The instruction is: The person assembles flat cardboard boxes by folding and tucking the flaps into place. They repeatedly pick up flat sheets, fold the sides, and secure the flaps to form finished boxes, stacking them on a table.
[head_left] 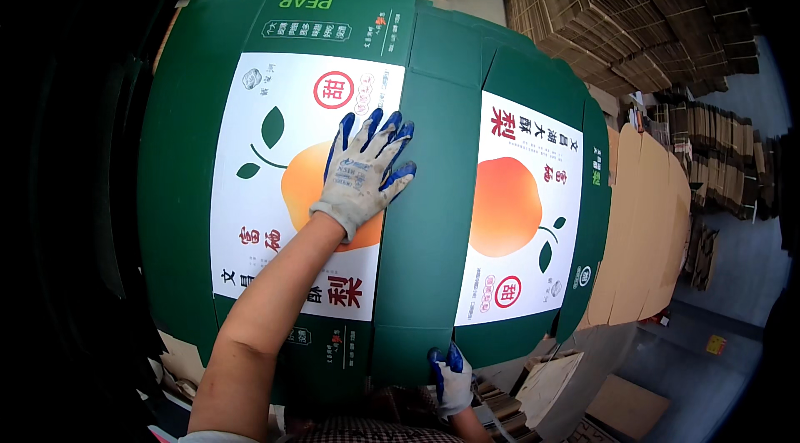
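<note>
A large flat green carton blank (pixel 429 218) with white panels, orange pear pictures and green leaves lies spread out before me. My left hand (pixel 362 168), in a whitish work glove with blue-coated fingers, rests palm down on the left white panel, close to the green strip in the middle. Its fingers are spread, and nothing is held in them. At the near edge of the blank, my right hand (pixel 452 380), gloved alike, pinches the cardboard beside a slot between flaps. Part of its fingers is hidden.
Plain brown cardboard sheets (pixel 642 218) lie just right of the blank. Tied stacks of flat cardboard (pixel 617 10) stand at the far right, with smaller bundles (pixel 717 151) below them. A loose brown sheet (pixel 629 405) is on the grey floor (pixel 700 360). Dark layered edges (pixel 92 193) line the left.
</note>
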{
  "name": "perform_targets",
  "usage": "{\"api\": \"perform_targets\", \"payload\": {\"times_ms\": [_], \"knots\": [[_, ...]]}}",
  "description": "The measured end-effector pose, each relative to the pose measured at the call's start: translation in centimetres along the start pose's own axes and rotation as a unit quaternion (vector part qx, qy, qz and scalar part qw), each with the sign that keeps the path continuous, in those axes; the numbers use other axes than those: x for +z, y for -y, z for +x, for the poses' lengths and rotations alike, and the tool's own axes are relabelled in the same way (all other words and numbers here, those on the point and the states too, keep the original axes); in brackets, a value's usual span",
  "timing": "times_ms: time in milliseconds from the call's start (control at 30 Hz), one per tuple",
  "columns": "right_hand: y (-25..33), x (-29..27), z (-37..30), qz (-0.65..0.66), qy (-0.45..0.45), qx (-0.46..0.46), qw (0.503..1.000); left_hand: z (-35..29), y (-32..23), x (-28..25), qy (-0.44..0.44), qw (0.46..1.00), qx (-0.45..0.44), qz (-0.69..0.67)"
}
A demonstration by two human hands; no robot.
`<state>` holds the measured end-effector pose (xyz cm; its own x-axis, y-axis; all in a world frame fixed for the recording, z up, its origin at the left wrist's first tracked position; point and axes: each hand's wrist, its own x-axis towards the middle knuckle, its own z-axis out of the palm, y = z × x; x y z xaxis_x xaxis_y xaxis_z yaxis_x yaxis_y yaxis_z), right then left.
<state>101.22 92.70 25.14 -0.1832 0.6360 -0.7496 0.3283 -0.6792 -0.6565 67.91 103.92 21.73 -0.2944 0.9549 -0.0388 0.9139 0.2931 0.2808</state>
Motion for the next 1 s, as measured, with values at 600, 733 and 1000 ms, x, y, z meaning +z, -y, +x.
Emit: {"api": "perform_targets", "payload": {"times_ms": [600, 733, 1000], "knots": [[-0.8, -0.7, 0.0, 0.003, 0.010, -0.004, 1.000, -0.1, -0.1, -0.1, -0.020, 0.999, 0.003, -0.035], [-1.0, -0.8, 0.2, 0.004, 0.016, -0.006, 1.000, -0.1, -0.1, -0.1, -0.022, 0.999, 0.001, -0.035], [-1.1, -1.0, 0.3, 0.017, 0.012, 0.015, 1.000, -0.1, -0.1, 0.1, -0.019, 1.000, 0.002, -0.019]]}}
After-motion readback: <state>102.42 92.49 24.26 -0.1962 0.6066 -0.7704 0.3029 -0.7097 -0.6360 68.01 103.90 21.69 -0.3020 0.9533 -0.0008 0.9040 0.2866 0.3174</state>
